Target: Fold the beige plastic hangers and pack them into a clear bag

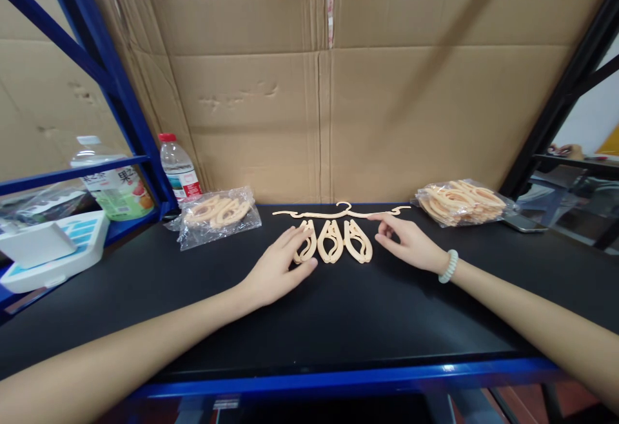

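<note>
An unfolded beige folding hanger lies at the back of the black table, its hook pointing away from me. In front of it, three folded hangers of the same kind rest in a row: a left one, a middle one and a right one. My left hand is open, its fingers over the left folded hanger and partly hiding it. Near the right arm of the unfolded hanger is my right hand, fingers loosely bent and apart; the index fingertip overlaps that arm, and I cannot tell whether it touches.
Plastic bags of folded hangers lie at the left and right. A phone is beside the right bag. A red-capped bottle, a larger bottle and a white tray stand left. Cardboard walls the back.
</note>
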Action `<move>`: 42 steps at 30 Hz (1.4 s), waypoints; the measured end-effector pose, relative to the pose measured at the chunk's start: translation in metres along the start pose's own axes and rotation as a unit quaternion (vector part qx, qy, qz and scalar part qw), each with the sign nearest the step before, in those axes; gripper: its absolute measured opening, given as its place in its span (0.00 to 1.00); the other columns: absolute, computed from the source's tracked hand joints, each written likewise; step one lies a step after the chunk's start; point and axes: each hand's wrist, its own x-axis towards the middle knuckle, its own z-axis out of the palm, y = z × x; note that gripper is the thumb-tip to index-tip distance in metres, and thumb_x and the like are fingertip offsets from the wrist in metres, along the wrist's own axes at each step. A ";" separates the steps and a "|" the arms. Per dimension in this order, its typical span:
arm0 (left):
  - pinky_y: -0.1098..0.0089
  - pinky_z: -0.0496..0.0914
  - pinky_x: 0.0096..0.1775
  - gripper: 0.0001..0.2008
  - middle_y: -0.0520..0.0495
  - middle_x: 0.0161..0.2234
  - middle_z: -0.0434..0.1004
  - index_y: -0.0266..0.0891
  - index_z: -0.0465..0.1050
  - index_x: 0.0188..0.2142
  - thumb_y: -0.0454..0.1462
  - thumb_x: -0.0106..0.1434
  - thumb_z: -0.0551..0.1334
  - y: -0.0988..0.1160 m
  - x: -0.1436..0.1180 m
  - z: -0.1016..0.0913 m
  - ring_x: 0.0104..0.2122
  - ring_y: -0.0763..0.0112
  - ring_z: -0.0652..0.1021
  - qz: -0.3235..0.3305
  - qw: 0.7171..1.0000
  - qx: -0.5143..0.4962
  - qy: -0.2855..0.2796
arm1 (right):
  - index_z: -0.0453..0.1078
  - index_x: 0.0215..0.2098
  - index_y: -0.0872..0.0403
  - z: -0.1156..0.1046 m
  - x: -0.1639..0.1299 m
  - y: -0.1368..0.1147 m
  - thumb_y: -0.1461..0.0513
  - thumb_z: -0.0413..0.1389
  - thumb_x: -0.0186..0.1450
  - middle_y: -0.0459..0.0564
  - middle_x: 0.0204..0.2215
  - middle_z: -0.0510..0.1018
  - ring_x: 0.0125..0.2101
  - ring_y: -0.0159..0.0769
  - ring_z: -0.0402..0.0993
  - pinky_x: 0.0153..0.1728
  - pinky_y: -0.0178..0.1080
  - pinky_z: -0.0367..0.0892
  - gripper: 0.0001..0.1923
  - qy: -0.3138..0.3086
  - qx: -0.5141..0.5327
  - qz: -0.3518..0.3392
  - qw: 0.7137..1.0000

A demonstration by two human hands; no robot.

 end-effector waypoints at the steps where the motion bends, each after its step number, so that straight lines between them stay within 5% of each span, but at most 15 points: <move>1: 0.56 0.54 0.61 0.28 0.42 0.62 0.58 0.38 0.57 0.60 0.47 0.64 0.52 -0.004 0.003 0.000 0.62 0.58 0.57 -0.011 0.999 -0.026 0.029 | 0.61 0.52 0.53 -0.001 0.001 0.006 0.61 0.48 0.65 0.46 0.28 0.72 0.29 0.35 0.69 0.34 0.40 0.66 0.17 0.029 0.006 0.006 1.000; 6: 0.56 0.61 0.56 0.24 0.43 0.55 0.69 0.39 0.65 0.54 0.46 0.61 0.54 -0.018 0.012 -0.003 0.54 0.58 0.69 -0.112 0.984 -0.116 0.078 | 0.63 0.48 0.54 -0.002 0.007 0.038 0.61 0.49 0.63 0.47 0.28 0.72 0.29 0.36 0.70 0.32 0.39 0.68 0.15 0.118 0.018 0.029 0.992; 13: 0.60 0.61 0.56 0.23 0.45 0.54 0.69 0.39 0.67 0.53 0.45 0.60 0.54 -0.013 0.011 -0.002 0.54 0.60 0.69 -0.107 0.983 -0.135 0.069 | 0.66 0.43 0.54 0.003 0.013 0.064 0.63 0.49 0.61 0.50 0.31 0.74 0.32 0.39 0.72 0.37 0.45 0.70 0.11 0.133 -0.044 -0.005 0.990; 34: 0.59 0.61 0.56 0.25 0.45 0.55 0.69 0.40 0.66 0.55 0.46 0.60 0.55 -0.015 0.012 -0.002 0.54 0.59 0.69 -0.103 0.983 -0.139 0.066 | 0.67 0.50 0.59 0.022 0.037 0.105 0.64 0.48 0.64 0.60 0.49 0.73 0.51 0.47 0.68 0.54 0.49 0.62 0.18 0.027 -0.148 0.033 0.988; 42: 0.58 0.63 0.55 0.23 0.44 0.53 0.71 0.39 0.67 0.54 0.44 0.59 0.55 -0.013 0.010 -0.003 0.52 0.58 0.71 -0.090 0.985 -0.129 0.076 | 0.72 0.45 0.55 0.019 0.036 0.103 0.61 0.46 0.67 0.56 0.43 0.76 0.45 0.45 0.70 0.48 0.47 0.65 0.15 0.002 -0.162 0.039 0.986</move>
